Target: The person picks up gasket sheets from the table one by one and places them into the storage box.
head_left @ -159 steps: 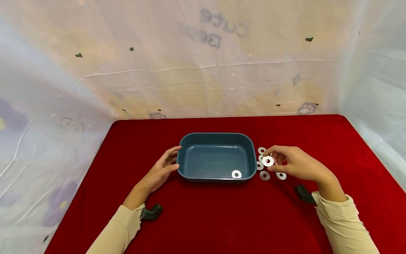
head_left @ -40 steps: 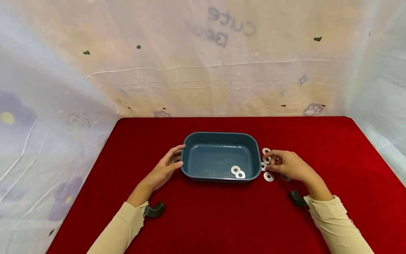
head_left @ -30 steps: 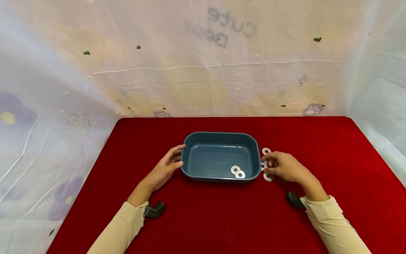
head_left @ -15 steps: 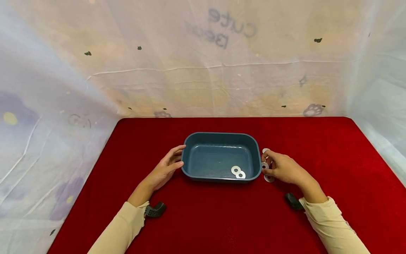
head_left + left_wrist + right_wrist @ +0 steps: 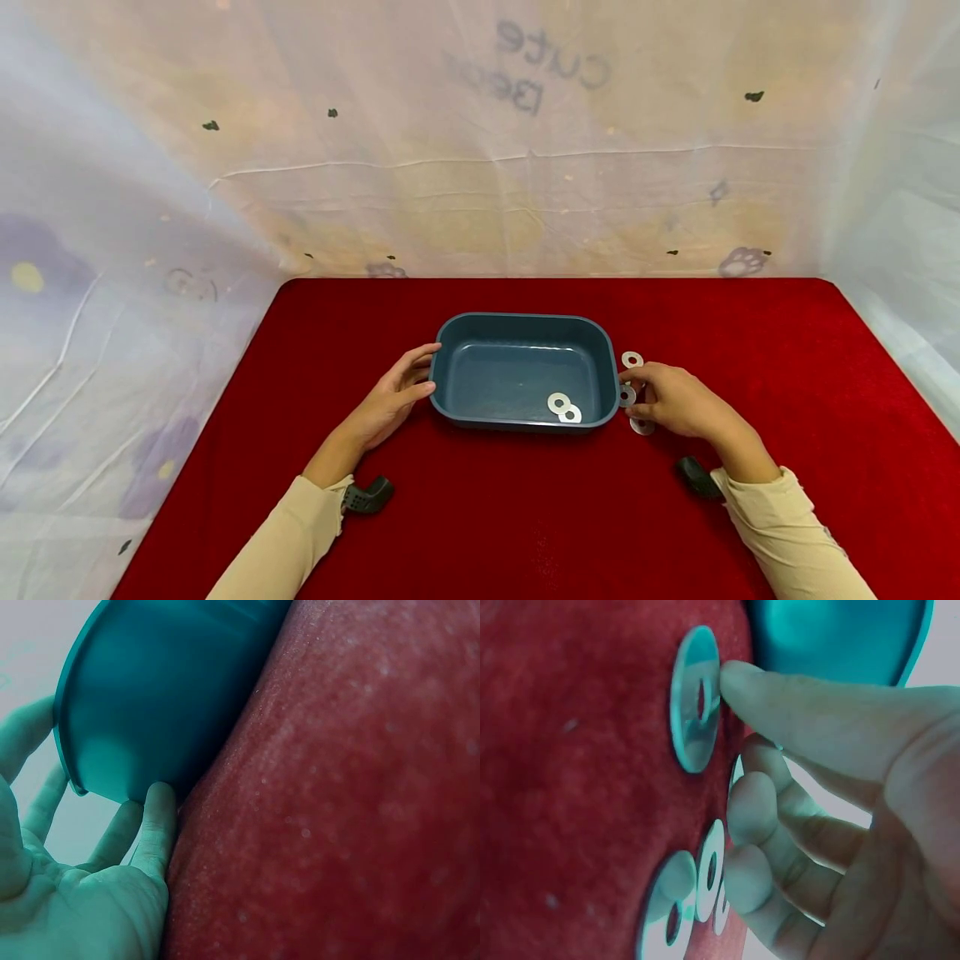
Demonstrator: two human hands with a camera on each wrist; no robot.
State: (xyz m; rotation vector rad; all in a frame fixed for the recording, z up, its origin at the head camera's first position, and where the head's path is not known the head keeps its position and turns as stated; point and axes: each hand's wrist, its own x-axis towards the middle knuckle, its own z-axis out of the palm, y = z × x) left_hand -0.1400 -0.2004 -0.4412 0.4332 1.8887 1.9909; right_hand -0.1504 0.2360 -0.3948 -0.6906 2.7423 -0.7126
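Note:
A dark blue rectangular plastic tub stands mid-table. Inside, near its front right corner, two flat metal washers overlap. My left hand touches the tub's left end with extended fingers; the left wrist view has fingertips against the outer wall. My right hand is low beside the tub's right side, thumb and forefinger on either side of a washer; whether they pinch it is unclear. In the right wrist view the thumb tip meets the edge of another washer, and bent fingertips partly hide more.
More loose washers lie around the right hand, one behind it and two below the fingers in the right wrist view. Red cloth covers the table. Printed fabric walls enclose its back and sides.
Several seconds ago the right hand held a washer above the loose ones; the tub held one, now two. Lately that hand has shifted slightly among the washers, nudging some rightward. The left hand stays.

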